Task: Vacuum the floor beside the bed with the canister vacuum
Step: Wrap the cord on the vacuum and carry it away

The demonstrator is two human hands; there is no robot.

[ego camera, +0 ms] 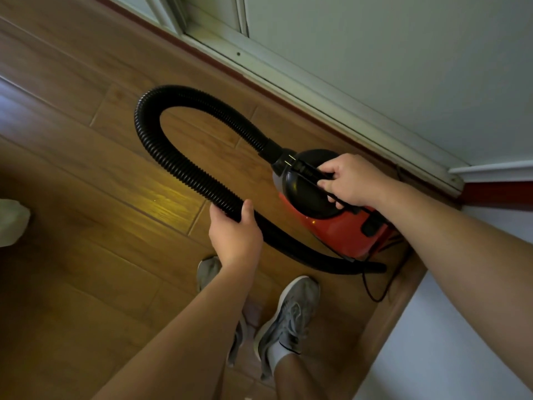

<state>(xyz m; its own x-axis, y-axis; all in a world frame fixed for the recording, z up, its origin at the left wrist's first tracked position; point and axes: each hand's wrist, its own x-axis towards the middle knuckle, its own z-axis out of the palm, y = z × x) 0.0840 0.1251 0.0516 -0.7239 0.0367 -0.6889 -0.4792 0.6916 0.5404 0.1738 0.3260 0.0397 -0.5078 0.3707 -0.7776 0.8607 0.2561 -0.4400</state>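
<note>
Gripping the canister vacuum [340, 223] by its top handle, the right hand [350, 180] should lift it level, while the left hand [233, 229], clasped round the hose [173, 157] just beside it, keeps the loop untwisted.

The floor [86, 157] is glossy wood plank with visible grain. The hose [173, 160] at frame centre is ribbed black plastic, fairly matt. The vacuum [340, 229] has a smooth red plastic body with a shiny black top. The shoes [291, 316] look like grey mesh cloth.
</note>
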